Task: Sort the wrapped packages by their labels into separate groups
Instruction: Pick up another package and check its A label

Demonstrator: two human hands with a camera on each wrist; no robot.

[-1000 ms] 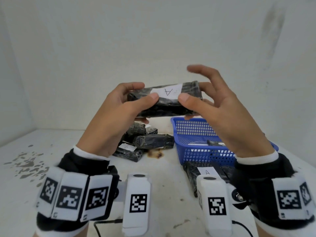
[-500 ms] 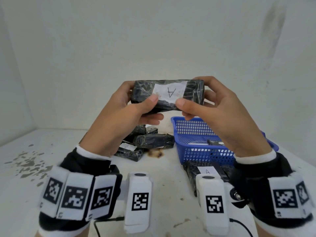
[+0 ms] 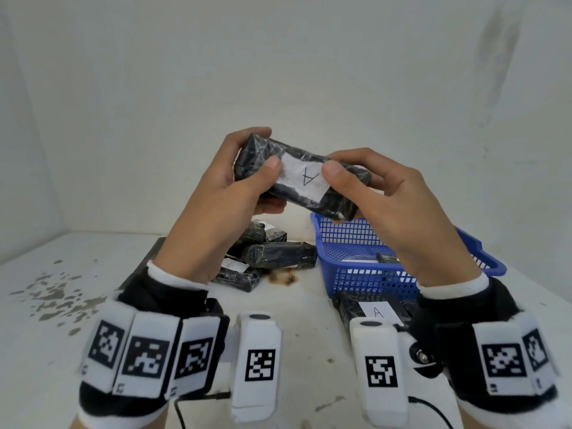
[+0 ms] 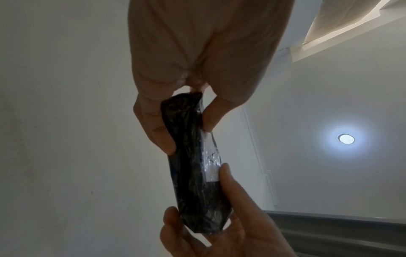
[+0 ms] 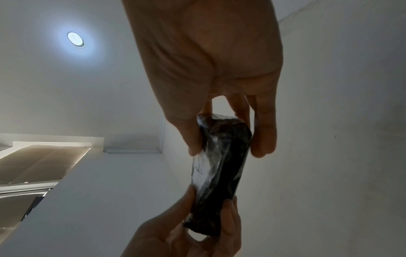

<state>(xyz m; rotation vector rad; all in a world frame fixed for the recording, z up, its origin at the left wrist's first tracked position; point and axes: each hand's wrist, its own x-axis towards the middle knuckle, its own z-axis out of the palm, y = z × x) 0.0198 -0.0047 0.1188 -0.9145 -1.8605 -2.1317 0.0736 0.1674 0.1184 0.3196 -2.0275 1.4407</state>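
Observation:
Both hands hold one black wrapped package [image 3: 297, 176] up in the air; its white label reads "A". My left hand [image 3: 229, 184] grips the left end, thumb on the label's edge. My right hand [image 3: 371, 193] grips the right end, thumb on the label too. The package tilts down to the right. In the left wrist view the package [image 4: 193, 173] runs lengthwise away from my left hand [image 4: 186, 118]. In the right wrist view the package [image 5: 219, 173] is pinched by my right hand [image 5: 228, 137]. A pile of black packages [image 3: 272, 255] lies on the table behind my left hand.
A blue mesh basket [image 3: 356, 267] stands at the right on the white table [image 3: 62, 305], with something dark inside. In front of the basket lies another package labelled "A" [image 3: 371, 311]. White walls close off the back and left.
My right hand's fingers closed round the package's right end. The package was turned so that its label faces me, and its right end dipped lower.

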